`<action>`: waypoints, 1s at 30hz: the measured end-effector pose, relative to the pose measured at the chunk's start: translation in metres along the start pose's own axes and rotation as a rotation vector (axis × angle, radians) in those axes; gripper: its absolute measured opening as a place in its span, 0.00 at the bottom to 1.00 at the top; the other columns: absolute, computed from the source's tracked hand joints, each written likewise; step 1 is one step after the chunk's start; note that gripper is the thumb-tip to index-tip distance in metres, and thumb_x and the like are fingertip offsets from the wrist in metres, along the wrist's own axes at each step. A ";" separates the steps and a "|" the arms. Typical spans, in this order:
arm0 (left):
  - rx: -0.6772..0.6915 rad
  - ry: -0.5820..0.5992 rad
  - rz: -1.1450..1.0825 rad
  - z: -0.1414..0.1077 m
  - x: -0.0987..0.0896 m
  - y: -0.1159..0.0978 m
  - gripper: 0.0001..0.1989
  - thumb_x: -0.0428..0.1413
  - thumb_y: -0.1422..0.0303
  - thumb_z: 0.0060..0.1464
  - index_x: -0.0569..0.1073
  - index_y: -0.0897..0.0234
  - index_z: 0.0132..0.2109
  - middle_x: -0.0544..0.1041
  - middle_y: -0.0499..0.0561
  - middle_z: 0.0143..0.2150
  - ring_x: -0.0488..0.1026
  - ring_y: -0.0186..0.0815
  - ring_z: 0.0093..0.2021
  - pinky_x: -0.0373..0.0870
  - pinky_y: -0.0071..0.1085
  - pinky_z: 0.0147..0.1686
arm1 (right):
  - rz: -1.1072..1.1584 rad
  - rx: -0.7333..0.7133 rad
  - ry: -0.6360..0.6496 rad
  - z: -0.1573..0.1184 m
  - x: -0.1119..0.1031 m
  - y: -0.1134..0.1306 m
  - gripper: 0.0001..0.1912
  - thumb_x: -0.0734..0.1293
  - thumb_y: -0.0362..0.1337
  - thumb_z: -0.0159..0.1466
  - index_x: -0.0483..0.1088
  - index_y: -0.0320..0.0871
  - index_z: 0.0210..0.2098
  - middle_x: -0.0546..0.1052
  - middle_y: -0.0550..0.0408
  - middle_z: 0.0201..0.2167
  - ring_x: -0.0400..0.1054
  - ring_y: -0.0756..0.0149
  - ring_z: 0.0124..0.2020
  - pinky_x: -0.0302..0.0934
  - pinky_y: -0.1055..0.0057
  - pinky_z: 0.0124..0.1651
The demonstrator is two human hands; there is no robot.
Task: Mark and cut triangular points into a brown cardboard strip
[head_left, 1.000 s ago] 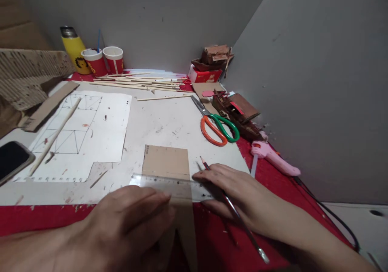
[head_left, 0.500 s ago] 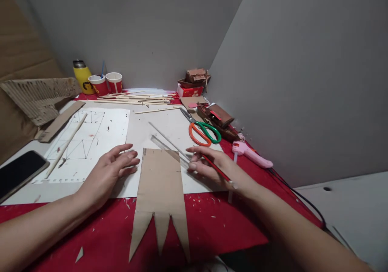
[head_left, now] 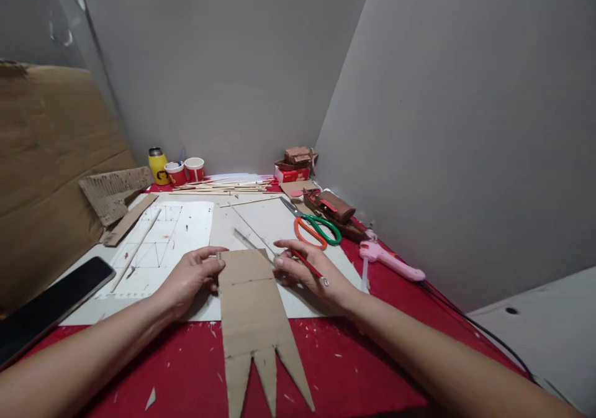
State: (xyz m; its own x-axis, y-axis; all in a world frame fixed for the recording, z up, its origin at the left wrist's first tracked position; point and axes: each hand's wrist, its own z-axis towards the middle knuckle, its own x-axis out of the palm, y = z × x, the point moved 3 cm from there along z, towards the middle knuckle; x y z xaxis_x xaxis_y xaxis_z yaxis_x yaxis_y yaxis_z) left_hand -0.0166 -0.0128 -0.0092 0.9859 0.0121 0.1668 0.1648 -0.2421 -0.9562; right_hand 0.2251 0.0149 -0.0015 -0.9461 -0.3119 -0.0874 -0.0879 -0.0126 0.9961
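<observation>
A tan cardboard piece (head_left: 249, 306) lies in front of me, its near end cut into three long points. Pencil lines cross it near the top and above the points. My left hand (head_left: 193, 278) pinches its upper left edge, thumb on top. At the upper right corner, my right hand (head_left: 310, 272) holds a red pencil (head_left: 310, 266) and a see-through ruler (head_left: 251, 241). The ruler slants away to the left, partly over the cardboard's far edge. Fingers hide the ruler's near end and the pencil's tip.
Beyond lie scissors (head_left: 316, 228), wooden sticks (head_left: 223, 188) and a drawing sheet (head_left: 195, 231). A pink glue gun (head_left: 391, 261) with a cord lies right, near brown model boats (head_left: 333, 207). Left are a phone (head_left: 56, 303) and cardboard (head_left: 56, 151). Paper cups (head_left: 194, 168) and a yellow bottle (head_left: 157, 166) stand behind.
My left hand has moved right and taken hold of the cardboard's edge. The cardboard has turned slightly, and a line across its upper part now shows. My view has tilted up.
</observation>
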 end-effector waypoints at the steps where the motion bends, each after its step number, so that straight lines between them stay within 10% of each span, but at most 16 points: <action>1: 0.009 0.000 -0.004 0.001 -0.001 -0.001 0.20 0.70 0.66 0.45 0.77 0.71 0.44 0.75 0.48 0.28 0.69 0.29 0.23 0.67 0.25 0.23 | 0.018 -0.019 -0.022 0.001 -0.002 0.002 0.30 0.75 0.52 0.58 0.70 0.40 0.52 0.76 0.55 0.32 0.78 0.58 0.35 0.72 0.65 0.34; 17: -0.015 0.004 0.041 0.003 -0.001 -0.005 0.24 0.69 0.63 0.49 0.76 0.68 0.52 0.78 0.51 0.33 0.74 0.32 0.29 0.72 0.29 0.30 | 0.034 -0.072 -0.133 -0.001 -0.034 -0.009 0.27 0.71 0.50 0.65 0.68 0.42 0.58 0.78 0.50 0.35 0.77 0.59 0.33 0.73 0.65 0.33; 22: 0.085 -0.085 0.165 0.002 -0.004 -0.012 0.27 0.68 0.66 0.52 0.75 0.65 0.58 0.79 0.60 0.53 0.77 0.43 0.51 0.73 0.35 0.48 | -0.204 -0.231 -0.108 -0.005 -0.035 -0.002 0.24 0.74 0.42 0.60 0.72 0.44 0.54 0.76 0.50 0.40 0.74 0.58 0.39 0.71 0.63 0.39; 25: 0.313 -0.226 0.295 -0.003 -0.012 -0.021 0.24 0.64 0.65 0.58 0.72 0.61 0.60 0.73 0.57 0.62 0.69 0.42 0.62 0.66 0.36 0.60 | -0.333 -0.324 -0.031 -0.008 -0.031 -0.002 0.23 0.74 0.35 0.58 0.74 0.45 0.53 0.77 0.50 0.39 0.73 0.57 0.41 0.68 0.59 0.46; 30: 1.058 -0.261 0.734 -0.029 -0.009 -0.037 0.23 0.57 0.75 0.62 0.70 0.57 0.62 0.72 0.55 0.63 0.70 0.45 0.63 0.67 0.45 0.61 | -0.652 -0.585 0.163 -0.015 -0.026 -0.001 0.21 0.70 0.34 0.64 0.72 0.38 0.56 0.77 0.45 0.39 0.72 0.56 0.38 0.67 0.61 0.42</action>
State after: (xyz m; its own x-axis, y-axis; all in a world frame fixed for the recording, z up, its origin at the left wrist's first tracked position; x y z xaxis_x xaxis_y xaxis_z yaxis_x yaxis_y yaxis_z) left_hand -0.0322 -0.0323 0.0313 0.8120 0.4192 -0.4060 -0.5835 0.5987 -0.5487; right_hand 0.2543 0.0083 -0.0002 -0.7040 -0.2038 -0.6803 -0.3777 -0.7038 0.6016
